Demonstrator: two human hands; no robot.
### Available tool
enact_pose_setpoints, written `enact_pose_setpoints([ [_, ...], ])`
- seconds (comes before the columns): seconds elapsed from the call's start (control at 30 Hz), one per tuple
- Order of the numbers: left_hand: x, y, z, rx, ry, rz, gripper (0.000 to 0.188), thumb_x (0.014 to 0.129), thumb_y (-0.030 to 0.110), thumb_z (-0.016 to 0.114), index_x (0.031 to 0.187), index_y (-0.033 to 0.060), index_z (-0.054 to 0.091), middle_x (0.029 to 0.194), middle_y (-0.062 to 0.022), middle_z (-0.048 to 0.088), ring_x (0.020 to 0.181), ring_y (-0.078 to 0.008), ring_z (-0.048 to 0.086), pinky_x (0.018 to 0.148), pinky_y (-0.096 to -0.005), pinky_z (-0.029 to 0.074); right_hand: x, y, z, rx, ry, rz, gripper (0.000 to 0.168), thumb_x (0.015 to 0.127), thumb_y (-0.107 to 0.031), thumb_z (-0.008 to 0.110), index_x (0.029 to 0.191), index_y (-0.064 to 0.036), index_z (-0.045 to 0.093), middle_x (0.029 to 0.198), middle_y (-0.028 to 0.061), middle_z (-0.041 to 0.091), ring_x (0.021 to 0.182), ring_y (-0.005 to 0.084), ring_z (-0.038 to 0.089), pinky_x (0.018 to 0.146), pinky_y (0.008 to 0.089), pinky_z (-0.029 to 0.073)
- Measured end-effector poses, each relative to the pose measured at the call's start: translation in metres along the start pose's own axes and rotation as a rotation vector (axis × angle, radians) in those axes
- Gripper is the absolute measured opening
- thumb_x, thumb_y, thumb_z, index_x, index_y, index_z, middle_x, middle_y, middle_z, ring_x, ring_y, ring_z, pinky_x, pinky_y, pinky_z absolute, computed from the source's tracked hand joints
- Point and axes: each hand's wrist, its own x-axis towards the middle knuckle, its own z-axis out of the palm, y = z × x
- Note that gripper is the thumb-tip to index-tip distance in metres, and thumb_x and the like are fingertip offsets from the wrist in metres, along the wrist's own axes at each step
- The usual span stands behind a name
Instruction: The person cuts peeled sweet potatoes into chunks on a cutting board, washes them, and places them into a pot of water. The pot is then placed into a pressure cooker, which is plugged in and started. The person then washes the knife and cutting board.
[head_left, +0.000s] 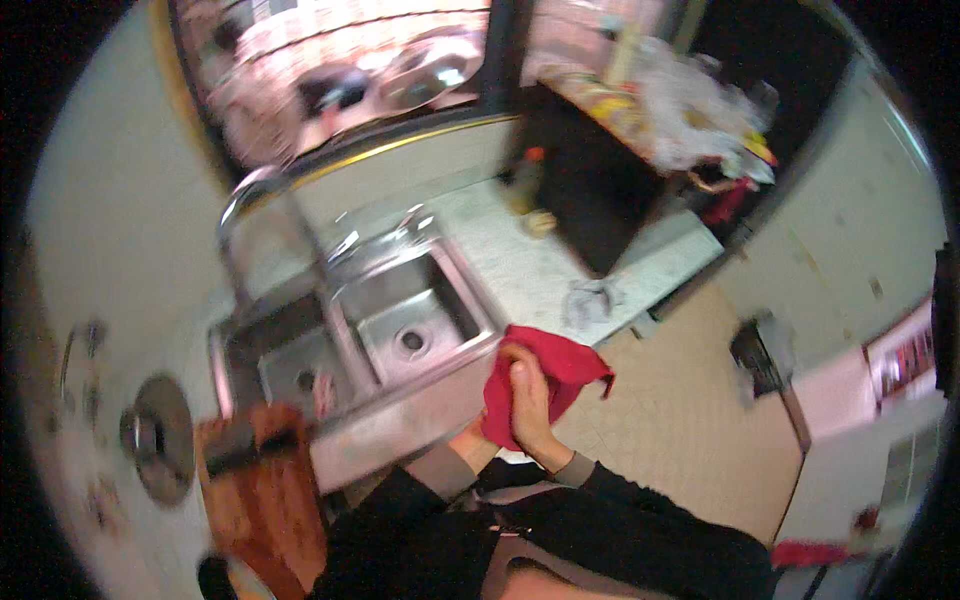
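Note:
A red cloth (566, 360) is bunched around my hands just off the sink's right front corner. My right hand (531, 397) grips it from above, thumb and fingers pressed into the folds. Only the wrist and heel of my left hand (478, 444) show; the cloth covers its fingers as it holds the cloth from the other side. To the left sits a double-bowl stainless steel sink (491, 330) with a tall curved faucet (234, 232). A pinkish item (324, 394), too blurred to name, lies in its left bowl.
A wooden cutting board (259, 517) with a dark object (247, 454) on it lies left, beside a round lid (157, 450). A bottle (529, 184) and crumpled clear plastic (589, 300) stand on the counter (495, 232) near a dark box-shaped unit (592, 202) topped with plastic bags (682, 112).

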Motion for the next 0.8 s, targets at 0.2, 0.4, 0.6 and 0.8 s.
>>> enact_pose_setpoints([
  [0.2,-0.135,-0.019,-0.003,0.950,-0.126,0.672,0.031,0.084,0.020,0.038,0.109,0.0069,0.049,0.106,-0.0074,0.049,0.104,-0.0185,0.040,0.085,-0.0351,0.034,-0.103,0.004,0.067,0.353,-0.242,0.628,0.057,0.088,-0.037,0.036,0.134,-0.014,0.010,0.129,0.0064,0.028,0.117,0.0199,0.029,0.096,0.0304,0.024],
  [0.4,-0.274,-0.070,-0.022,1.645,0.198,1.392,0.035,0.086,0.030,0.036,0.106,0.0038,0.049,0.102,-0.0078,0.051,0.099,-0.0189,0.043,0.085,-0.0311,0.034,-0.214,0.056,0.118,0.104,-0.458,0.696,0.037,0.087,-0.029,0.042,0.112,-0.002,0.040,0.104,0.0081,0.046,0.091,0.0171,0.044,0.077,0.0300,0.038],
  [0.6,-0.339,-0.089,-0.053,1.641,0.517,1.861,0.042,0.089,0.037,0.034,0.107,0.0018,0.048,0.101,-0.0069,0.051,0.096,-0.0180,0.046,0.087,-0.0275,0.033,-0.285,0.063,0.152,0.244,-0.849,0.678,0.035,0.086,-0.031,0.042,0.109,-0.005,0.047,0.109,0.0114,0.051,0.100,0.0237,0.046,0.084,0.0339,0.036],
  [0.8,-0.368,-0.084,-0.080,1.347,0.564,2.109,0.039,0.089,0.026,0.035,0.120,0.0023,0.038,0.116,-0.0068,0.044,0.106,-0.0163,0.040,0.092,-0.0269,0.029,-0.305,0.052,0.172,-0.175,-0.997,-0.126,0.020,0.080,-0.021,0.045,0.082,-0.004,0.055,0.074,0.0112,0.056,0.064,0.0254,0.052,0.057,0.0335,0.040],
])
